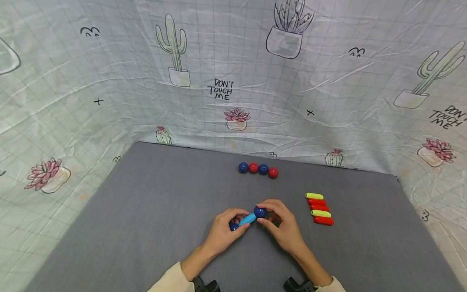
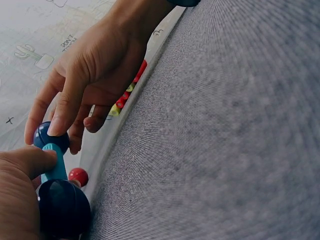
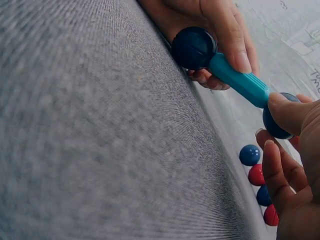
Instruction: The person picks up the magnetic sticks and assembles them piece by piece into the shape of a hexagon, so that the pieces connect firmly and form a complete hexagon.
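Both hands meet over the near middle of the grey table. The left hand (image 1: 225,228) grips a light blue rod (image 3: 241,80) between thumb and fingers. One end of the rod carries a dark blue ball (image 3: 194,48), partly covered by the left fingers in the head view. At the other end is a second dark blue ball (image 1: 260,211), which the right hand (image 1: 285,227) pinches between thumb and fingers. Rod and balls line up as one dumbbell shape, tilted up to the right in the head view.
Beyond the hands, a row of blue and red balls (image 1: 253,168) lies near the table's back edge. Several yellow and red rods (image 1: 320,207) lie side by side right of the right hand. A cactus-print cloth (image 1: 233,73) rises behind the grey table (image 1: 164,194).
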A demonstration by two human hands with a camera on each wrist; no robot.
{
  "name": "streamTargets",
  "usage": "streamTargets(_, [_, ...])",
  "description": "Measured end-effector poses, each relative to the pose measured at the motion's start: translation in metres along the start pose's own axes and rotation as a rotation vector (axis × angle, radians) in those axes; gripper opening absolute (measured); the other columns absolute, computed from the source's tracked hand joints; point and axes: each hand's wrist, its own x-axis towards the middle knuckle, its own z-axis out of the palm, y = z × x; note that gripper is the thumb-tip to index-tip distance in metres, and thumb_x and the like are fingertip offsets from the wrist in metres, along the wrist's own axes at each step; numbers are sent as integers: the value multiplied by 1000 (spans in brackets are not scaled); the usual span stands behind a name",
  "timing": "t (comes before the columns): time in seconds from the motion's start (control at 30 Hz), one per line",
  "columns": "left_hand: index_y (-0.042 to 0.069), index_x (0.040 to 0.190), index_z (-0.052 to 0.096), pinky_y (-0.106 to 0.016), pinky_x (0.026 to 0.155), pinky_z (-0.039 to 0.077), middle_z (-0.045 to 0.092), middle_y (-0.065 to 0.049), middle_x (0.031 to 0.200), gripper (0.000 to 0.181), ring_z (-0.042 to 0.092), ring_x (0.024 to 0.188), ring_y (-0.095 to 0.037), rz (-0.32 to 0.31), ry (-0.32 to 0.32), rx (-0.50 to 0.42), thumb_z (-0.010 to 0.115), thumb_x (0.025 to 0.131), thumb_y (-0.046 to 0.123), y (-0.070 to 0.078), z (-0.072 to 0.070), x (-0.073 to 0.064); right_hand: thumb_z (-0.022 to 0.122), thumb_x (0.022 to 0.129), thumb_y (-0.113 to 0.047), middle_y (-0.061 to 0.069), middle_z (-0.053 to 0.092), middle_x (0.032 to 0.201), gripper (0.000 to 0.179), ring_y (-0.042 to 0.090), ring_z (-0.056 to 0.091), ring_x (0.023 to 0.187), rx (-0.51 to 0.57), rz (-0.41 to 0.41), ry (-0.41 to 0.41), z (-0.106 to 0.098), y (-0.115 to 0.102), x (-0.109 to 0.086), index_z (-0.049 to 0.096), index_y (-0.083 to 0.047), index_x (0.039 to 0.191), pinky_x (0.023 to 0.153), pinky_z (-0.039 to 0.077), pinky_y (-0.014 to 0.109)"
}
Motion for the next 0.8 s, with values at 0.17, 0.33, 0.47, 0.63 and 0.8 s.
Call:
streamTargets(0.17, [-5, 105, 65, -41, 64, 50, 63, -16, 85, 25, 59, 72, -31, 8, -23, -22, 72, 81, -4, -1, -1, 0, 72, 80, 6, 14, 57, 114, 36, 22, 57, 94, -9, -26, 8, 2, 0, 0, 64, -1, 114, 66, 51, 29])
streamTargets(0.33, [-6, 109, 63, -41, 58, 47, 65, -13, 82, 26, 56, 68, -23, 17, -39, -56, 69, 84, -3, -3, -1, 1, 73, 79, 6, 14, 59, 113, 38, 24, 58, 93, 1, -33, -14, 4, 0, 1, 63, 1, 115, 65, 51, 30])
streamTargets(0.47, [-6, 111, 61, -32, 49, 40, 65, -11, 78, 26, 51, 63, -16, 14, -41, -77, 67, 86, -3, -7, 0, 1, 73, 79, 6, 15, 60, 114, 43, 27, 59, 93, 26, -3, -26, 4, -3, 1, 59, 2, 119, 66, 51, 29])
streamTargets(0.63, [-2, 114, 60, -21, 47, 35, 64, -8, 77, 28, 47, 58, -9, -11, -48, -125, 67, 87, -1, -26, 6, -1, 72, 79, 8, 15, 60, 115, 41, 25, 59, 97, 71, -4, -28, 5, -3, 2, 60, 4, 118, 67, 52, 29])
streamTargets(0.8, [6, 122, 58, -20, 48, 39, 65, -1, 79, 33, 49, 57, -4, -73, -71, -187, 67, 90, 8, -40, 9, -4, 69, 81, 9, 18, 60, 116, 39, 23, 59, 100, 142, -6, -59, 9, -3, 1, 61, 7, 119, 71, 53, 30])
